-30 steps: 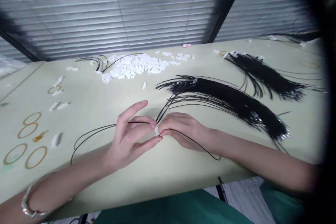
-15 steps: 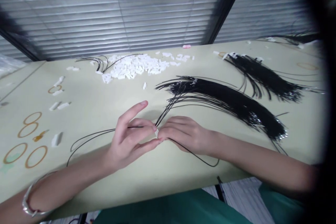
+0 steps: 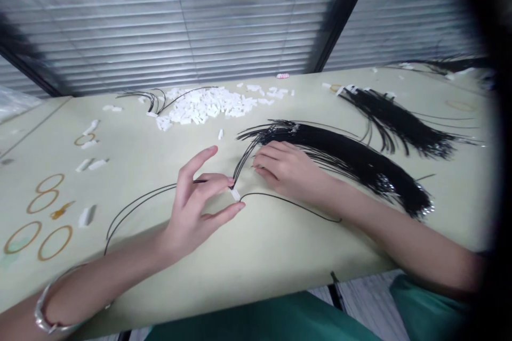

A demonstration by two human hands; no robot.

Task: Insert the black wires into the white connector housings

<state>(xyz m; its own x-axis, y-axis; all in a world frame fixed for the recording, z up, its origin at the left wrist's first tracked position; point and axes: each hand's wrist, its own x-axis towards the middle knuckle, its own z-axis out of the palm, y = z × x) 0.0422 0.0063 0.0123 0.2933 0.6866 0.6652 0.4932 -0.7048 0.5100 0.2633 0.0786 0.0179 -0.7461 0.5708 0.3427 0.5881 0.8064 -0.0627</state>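
Note:
My left hand (image 3: pixel 200 197) pinches a small white connector housing (image 3: pixel 235 194) between thumb and a fingertip, its index finger raised. Several black wires (image 3: pixel 245 162) run from the housing up toward the large wire bundle, and one loops off to the right. Two more wires (image 3: pixel 140 200) trail out left from behind the hand. At the left end of the large black wire bundle (image 3: pixel 340 146), my right hand (image 3: pixel 284 170) has its fingers closed at the loose wire ends. A wire tip seems to show at its fingertips; the rest is hidden.
A heap of white connector housings (image 3: pixel 204 105) lies at the back, beside a few wired ones (image 3: pixel 152 101). Another black wire bundle (image 3: pixel 396 120) is at the right. Rubber bands (image 3: pixel 55 242) and loose housings (image 3: pixel 85 216) are scattered left. Window blinds (image 3: pixel 180 21) stand behind the table.
My right hand has left the connector housing and moved up and right to the bundle's loose wire ends. My left hand still holds the housing, now more visible, with a wire curving from it.

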